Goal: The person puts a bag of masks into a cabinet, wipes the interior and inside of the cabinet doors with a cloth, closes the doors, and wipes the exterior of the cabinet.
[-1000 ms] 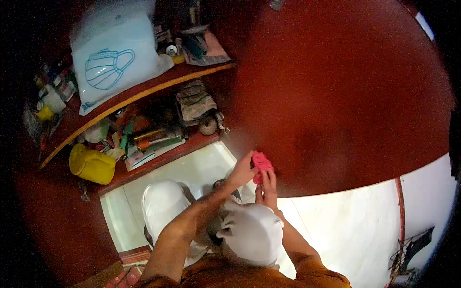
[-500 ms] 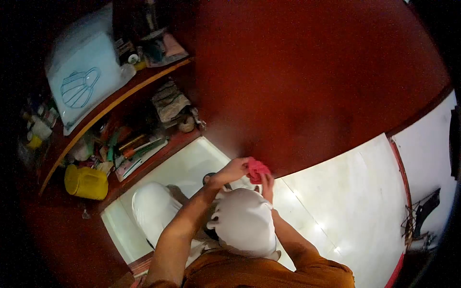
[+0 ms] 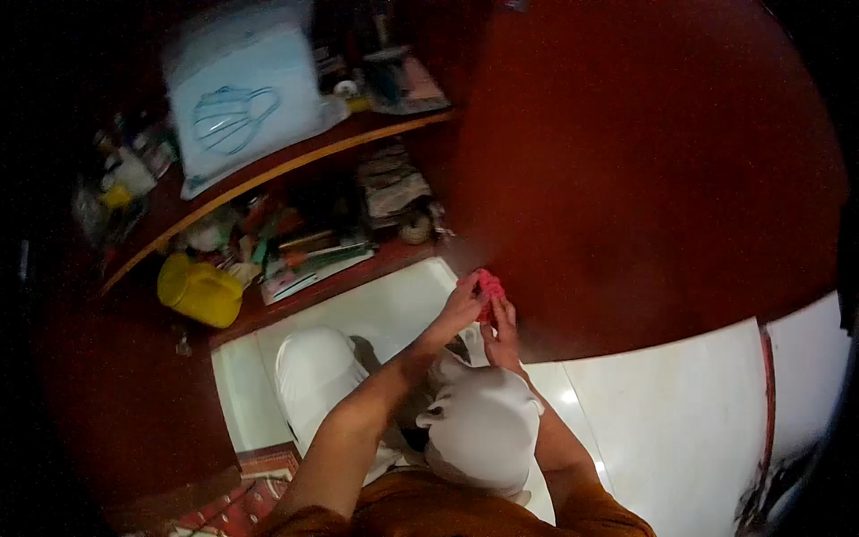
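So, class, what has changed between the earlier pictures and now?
In the picture, the shelves slid left, then back right, as the view swung. The pink bundle, broader half a second ago, now looks narrower. Nothing was let go: the left hand and right hand still hold it. The yellow jug stays on its shelf.

I can't make out what the pink thing [image 3: 489, 284] near the middle is; the left hand [image 3: 461, 304] and right hand [image 3: 503, 331] hide parts of it. Upper left, the white bag [image 3: 243, 76] runs off the top edge, and the clutter [image 3: 134, 177] beside it smears. The dark tangle [image 3: 771, 494] at lower right is too blurred to name.
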### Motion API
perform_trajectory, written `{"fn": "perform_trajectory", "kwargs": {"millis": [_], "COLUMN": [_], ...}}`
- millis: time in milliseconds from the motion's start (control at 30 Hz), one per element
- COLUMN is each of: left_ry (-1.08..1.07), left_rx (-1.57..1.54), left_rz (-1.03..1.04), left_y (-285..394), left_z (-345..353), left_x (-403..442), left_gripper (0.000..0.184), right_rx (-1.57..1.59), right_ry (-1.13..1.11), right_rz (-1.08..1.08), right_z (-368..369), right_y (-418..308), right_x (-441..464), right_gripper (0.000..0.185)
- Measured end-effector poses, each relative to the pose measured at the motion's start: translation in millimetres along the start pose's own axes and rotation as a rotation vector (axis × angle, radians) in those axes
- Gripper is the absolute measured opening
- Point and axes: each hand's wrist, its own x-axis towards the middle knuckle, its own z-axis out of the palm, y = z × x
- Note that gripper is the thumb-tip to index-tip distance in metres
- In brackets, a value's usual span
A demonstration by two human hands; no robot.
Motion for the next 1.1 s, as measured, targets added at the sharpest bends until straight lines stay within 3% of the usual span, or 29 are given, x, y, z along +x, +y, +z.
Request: {"fn": "perform_trajectory", "kwargs": {"millis": [33,67,167,267,367,433,467,567,633,800,967,1000,1100], "left_ry": [0.083,0.036,0.171,0.162,0.248,0.345,0.400,0.428,0.406,0.338,0.264,0.248,0.232], "left_rx": [0.055,-0.176,-0.105,0.066,-0.057,-0.306,-0.418,-0.564,-0.578,-0.542,-0.505,-0.521,-0.654], "left_rz": [-0.060,-0.025,-0.046,-0.124,-0.016,0.005,0.035,0.013,-0.016,-0.107,-0.145,-0.130,0.048], "left_y": [21,27,-8,-48,-133,-156,-161,-128,-113,-92,-64,-60,-76], "left_z": [-9,-19,-49,-68,-72,-79,-83,-116,-138,-188,-208,-203,-184], "left_x": [1,3,17,8,20,31,36,34,28,-6,-49,-54,-44], "left_gripper": [0.029,0.033,0.033,0.032,0.033,0.032,0.032,0.032,0.032,0.033,0.034,0.035,0.032], "right_rx": [0.059,0.065,0.220,0.329,0.487,0.612,0.617,0.316,0.359,0.214,0.987,0.935,0.997], "right_ry": [-0.017,-0.059,-0.127,-0.174,-0.224,-0.253,-0.249,-0.044,-0.151,-0.224,-0.579,-0.492,-0.199], "right_rz": [0.014,0.019,0.071,0.228,0.301,0.416,0.371,0.045,0.204,0.213,0.569,0.520,0.625], "right_z": [3,5,27,56,91,107,114,154,196,265,229,241,197], "right_y": [-11,-21,-14,-17,11,15,16,50,83,63,-7,20,-3], "right_x": [12,21,54,71,89,100,106,136,151,140,111,100,87], "right_gripper": [0.062,0.061,0.062,0.063,0.047,0.040,0.038,0.036,0.036,0.035,0.035,0.034,0.030]}}
